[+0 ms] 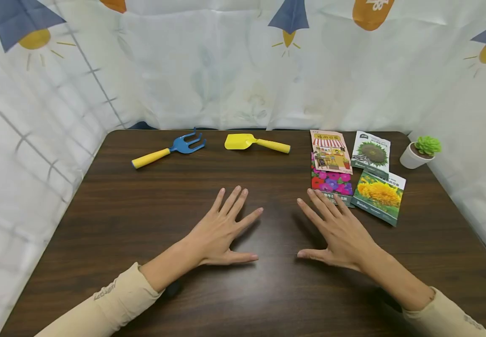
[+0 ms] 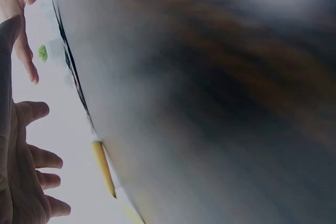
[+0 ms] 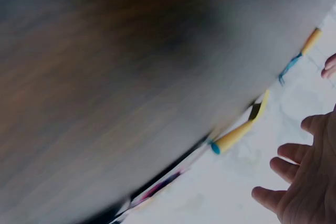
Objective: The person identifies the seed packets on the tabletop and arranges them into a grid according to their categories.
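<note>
My left hand [image 1: 222, 229] has its fingers spread and holds nothing, over the middle of the dark wooden table [image 1: 142, 210]. Opposite it, my right hand [image 1: 340, 234] is spread the same way, fingertips overlapping the lower edge of a purple-flower seed packet [image 1: 331, 182] in the head view. Behind the hands lie a blue hand fork [image 1: 186, 143] with a yellow handle and a yellow hand trowel [image 1: 243, 141]. Beside that packet are a pink seed packet [image 1: 331, 152] partly covering it, a sunflower seed packet [image 1: 371, 152] and a yellow-flower seed packet [image 1: 379, 194].
A small potted succulent [image 1: 424, 150] in a white pot stands tilted in view at the table's right back edge. A white patterned curtain [image 1: 209, 70] hangs behind the table and along its sides. Much of both wrist views is blurred tabletop.
</note>
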`<state>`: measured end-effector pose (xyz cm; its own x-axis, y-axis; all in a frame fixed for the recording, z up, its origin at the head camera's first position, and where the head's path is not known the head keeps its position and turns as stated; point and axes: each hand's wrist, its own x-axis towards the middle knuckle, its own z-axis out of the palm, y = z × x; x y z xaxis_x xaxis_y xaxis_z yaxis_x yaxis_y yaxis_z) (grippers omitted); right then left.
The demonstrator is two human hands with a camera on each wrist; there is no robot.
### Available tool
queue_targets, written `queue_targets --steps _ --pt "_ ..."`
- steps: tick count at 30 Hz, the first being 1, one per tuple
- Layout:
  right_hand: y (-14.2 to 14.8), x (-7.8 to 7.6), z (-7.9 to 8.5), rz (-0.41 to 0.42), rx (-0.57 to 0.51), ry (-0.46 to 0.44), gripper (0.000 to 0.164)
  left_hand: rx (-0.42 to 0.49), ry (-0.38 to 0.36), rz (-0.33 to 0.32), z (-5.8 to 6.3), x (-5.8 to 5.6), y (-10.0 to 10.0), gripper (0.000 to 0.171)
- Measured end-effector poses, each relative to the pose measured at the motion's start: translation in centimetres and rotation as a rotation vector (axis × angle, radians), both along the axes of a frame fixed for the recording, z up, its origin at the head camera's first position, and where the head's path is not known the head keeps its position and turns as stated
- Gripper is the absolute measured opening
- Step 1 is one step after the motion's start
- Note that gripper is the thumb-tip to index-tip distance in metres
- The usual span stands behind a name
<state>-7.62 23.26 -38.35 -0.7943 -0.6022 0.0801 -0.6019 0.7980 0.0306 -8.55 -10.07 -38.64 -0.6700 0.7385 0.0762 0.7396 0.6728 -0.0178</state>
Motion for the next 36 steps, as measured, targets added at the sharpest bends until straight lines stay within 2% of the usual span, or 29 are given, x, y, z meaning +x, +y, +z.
queue_targets --steps 9,16,21,26,31,36 --pt "2.8 0.6 -0.2 -0.060 -0.055 0.007 0.114 0.036 -0.019 -0.056 -0.2 -1.1 2.4 0.097" --pt "5.2 0.7 0.2 -0.116 -0.104 0.004 0.113 0.047 -0.066 -0.073 -0.4 -2.6 4.1 0.096" --pt "6.8 0.7 0.5 -0.161 -0.147 -0.034 0.112 0.058 -0.094 -0.090 -0.1 -3.6 5.5 0.096" --pt "8.3 0.2 1.0 -0.197 -0.198 -0.082 0.107 0.091 -0.187 -0.102 0.5 -4.4 6.9 0.095" --pt "9.7 -0.5 1.1 -0.220 -0.247 -0.120 0.100 0.148 -0.319 -0.092 1.1 -5.1 8.2 0.093" --pt "11.1 -1.2 1.1 -0.252 -0.278 -0.190 0.097 0.165 -0.414 -0.071 1.2 -6.2 9.7 0.092"
